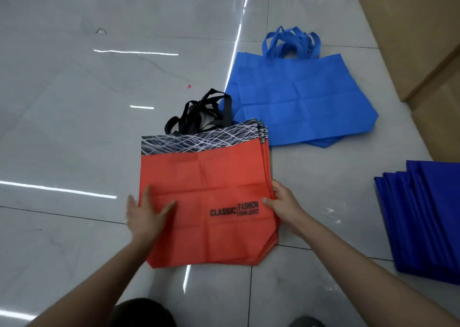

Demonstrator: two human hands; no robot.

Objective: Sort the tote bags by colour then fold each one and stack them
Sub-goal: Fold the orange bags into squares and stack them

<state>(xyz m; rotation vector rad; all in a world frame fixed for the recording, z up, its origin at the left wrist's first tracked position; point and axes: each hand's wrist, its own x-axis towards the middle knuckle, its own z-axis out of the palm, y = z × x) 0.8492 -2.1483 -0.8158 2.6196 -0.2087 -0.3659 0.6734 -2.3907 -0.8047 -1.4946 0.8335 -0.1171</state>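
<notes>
Red totes (206, 202) lay stacked at lower centre of frame, black handles toward the top, right edges fanned. Left hand (144, 214) pressed flat, fingers spread, on the left edge; right hand (281, 203) pinched the right edge. My read: squaring the pile before folding. I'd tap the edges flush, then tuck the handles in. Light blue totes (298, 97) lay upper right, dark blue totes (428, 214) far right.

red bags (206, 202): orange-red body, black top band with white crisscross lines, black handles (199, 114), black print; light blue bags (298, 95): plain, same-blue handles; dark blue pile (428, 214): plain; floor (74, 127): glossy grey-white tile; cardboard (418, 35): tan
</notes>
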